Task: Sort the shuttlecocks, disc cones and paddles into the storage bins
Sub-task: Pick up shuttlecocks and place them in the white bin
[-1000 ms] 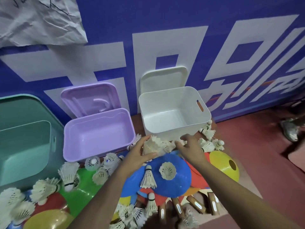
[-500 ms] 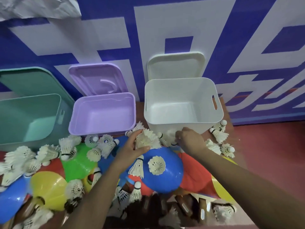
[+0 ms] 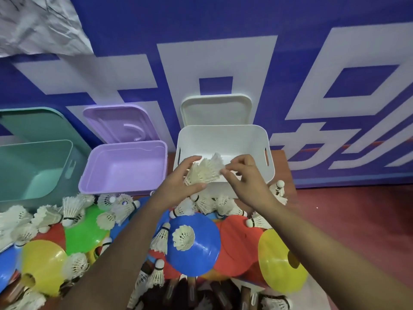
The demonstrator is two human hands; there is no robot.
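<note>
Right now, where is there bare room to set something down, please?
Bare: the floors of the green bin and purple bin, and the red floor right of the white bin. Crowded: the pile of shuttlecocks and cones before the bins.

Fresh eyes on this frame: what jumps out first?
Both hands meet mid-frame: the left hand grips a bunch of shuttlecocks at the mouth of the white bin, and the right hand pinches its feathers. Below lies a bright heap of disc cones strewn with loose shuttlecocks. The purple bin and teal bin stand open to the left.
</note>
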